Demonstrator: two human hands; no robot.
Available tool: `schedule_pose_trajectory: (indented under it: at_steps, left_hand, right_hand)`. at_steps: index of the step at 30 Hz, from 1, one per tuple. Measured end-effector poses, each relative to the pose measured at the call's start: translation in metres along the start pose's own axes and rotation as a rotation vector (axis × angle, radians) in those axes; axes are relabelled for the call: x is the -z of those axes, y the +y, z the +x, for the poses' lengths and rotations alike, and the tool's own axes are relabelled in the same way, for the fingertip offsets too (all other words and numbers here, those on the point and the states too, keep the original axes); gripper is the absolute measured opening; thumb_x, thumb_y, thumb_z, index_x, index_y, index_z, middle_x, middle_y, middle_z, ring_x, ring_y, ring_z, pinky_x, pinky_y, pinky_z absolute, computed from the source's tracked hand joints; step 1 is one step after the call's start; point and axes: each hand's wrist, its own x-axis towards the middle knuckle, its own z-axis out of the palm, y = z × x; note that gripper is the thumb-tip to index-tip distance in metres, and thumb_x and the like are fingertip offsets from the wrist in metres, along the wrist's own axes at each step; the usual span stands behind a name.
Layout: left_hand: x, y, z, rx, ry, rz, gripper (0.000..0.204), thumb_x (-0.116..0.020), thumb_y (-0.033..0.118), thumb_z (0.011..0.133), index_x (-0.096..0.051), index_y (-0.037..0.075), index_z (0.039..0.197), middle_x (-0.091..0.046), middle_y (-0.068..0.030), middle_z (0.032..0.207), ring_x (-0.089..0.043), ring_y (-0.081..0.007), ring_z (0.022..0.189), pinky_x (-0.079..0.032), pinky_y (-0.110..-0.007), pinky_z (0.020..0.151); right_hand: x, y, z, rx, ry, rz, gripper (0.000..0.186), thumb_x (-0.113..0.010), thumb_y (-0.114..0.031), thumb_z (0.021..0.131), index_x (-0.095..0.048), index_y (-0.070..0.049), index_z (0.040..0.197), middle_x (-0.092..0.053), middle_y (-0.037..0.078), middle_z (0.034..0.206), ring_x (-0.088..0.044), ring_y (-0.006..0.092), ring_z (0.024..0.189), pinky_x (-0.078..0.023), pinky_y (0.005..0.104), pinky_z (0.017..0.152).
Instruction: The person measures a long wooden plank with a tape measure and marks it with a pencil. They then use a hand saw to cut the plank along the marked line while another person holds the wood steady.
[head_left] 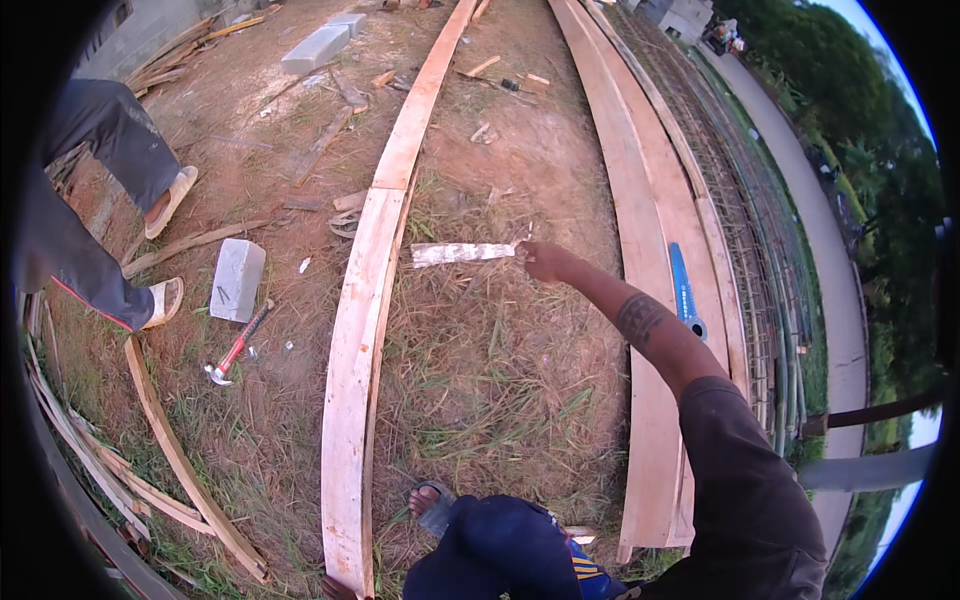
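My right hand [548,262] is stretched out over the grass, its fingers closed on one end of a short, pale, rough strip of wood [462,254]. The strip's other end points left, toward a long wooden plank [352,400]. What looks like a bit of my left hand [338,588] shows at the lower edge, against the near end of that plank; its fingers are mostly cut off. To the right of the strip lie long wide boards [655,430], with a blue handsaw [683,285] on them, beside my right forearm.
A hammer [238,345] with a red handle lies left of the long plank, near a grey block [238,280] bearing nails. Another person's legs [110,190] are at the left. Loose wood strips [185,460] lie at lower left. Steel bars [735,200] run along the right, beside a road [815,210].
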Motion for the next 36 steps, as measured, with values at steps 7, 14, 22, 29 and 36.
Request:
schedule_pose_trajectory:
  at_steps: [7, 14, 22, 29, 36]
  left_hand:
    - [0.171, 0.024, 0.067, 0.403, -0.396, -0.512, 0.140, -0.079, 0.075, 0.070, -0.011, -0.005, 0.162, -0.017, -0.0420, 0.162, -0.015, -0.0644, 0.147, -0.024, -0.080, 0.109]
    - [0.470, -0.043, 0.276, 0.462, -0.457, -1.295, 0.140, -0.081, 0.071, 0.070, -0.008, -0.005, 0.162, -0.015, -0.0414, 0.162, -0.014, -0.0633, 0.148, -0.023, -0.077, 0.111]
    - [0.725, -0.136, 0.573, 0.292, -0.409, -1.325, 0.140, -0.083, 0.067, 0.069, -0.005, -0.004, 0.162, -0.013, -0.0406, 0.163, -0.013, -0.0622, 0.149, -0.022, -0.075, 0.113]
    - [0.871, -0.172, 0.768, 0.196, -0.478, -1.293, 0.141, -0.084, 0.063, 0.069, -0.002, -0.004, 0.162, -0.010, -0.0400, 0.163, -0.012, -0.0611, 0.150, -0.021, -0.072, 0.115]
    - [0.960, -0.197, 0.910, 0.071, -0.546, -1.339, 0.142, -0.086, 0.059, 0.069, 0.001, -0.004, 0.161, -0.008, -0.0394, 0.164, -0.011, -0.0601, 0.151, -0.020, -0.070, 0.117]
  right_hand:
    - [0.067, 0.023, -0.158, 0.004, -0.573, -0.277, 0.047, -0.049, -0.048, 0.102, -0.070, -0.014, 0.129, -0.074, 0.018, 0.117, -0.068, 0.0408, 0.112, -0.054, 0.0512, 0.098]
    - [0.076, 0.051, -0.409, -0.137, -0.835, 0.580, 0.078, -0.047, 0.000, 0.090, -0.033, -0.023, 0.164, -0.062, 0.014, 0.146, -0.069, 0.0271, 0.121, -0.054, 0.0384, 0.100]
    - [0.183, 0.120, -0.386, -0.414, -1.009, 0.434, 0.053, -0.058, -0.043, 0.100, -0.057, -0.014, 0.145, -0.068, 0.020, 0.132, -0.064, 0.0338, 0.125, -0.053, 0.0418, 0.102]
    - [0.352, 0.258, -0.041, -0.249, -0.643, 0.141, 0.041, -0.046, -0.032, 0.106, -0.067, -0.011, 0.135, -0.070, 0.025, 0.123, -0.066, 0.0385, 0.119, -0.054, 0.0500, 0.099]
    - [0.578, 0.322, 0.321, -0.262, 0.172, 1.135, 0.069, -0.056, 0.001, 0.089, -0.046, -0.012, 0.156, -0.063, 0.012, 0.142, -0.065, 0.0223, 0.115, -0.052, 0.0352, 0.099]
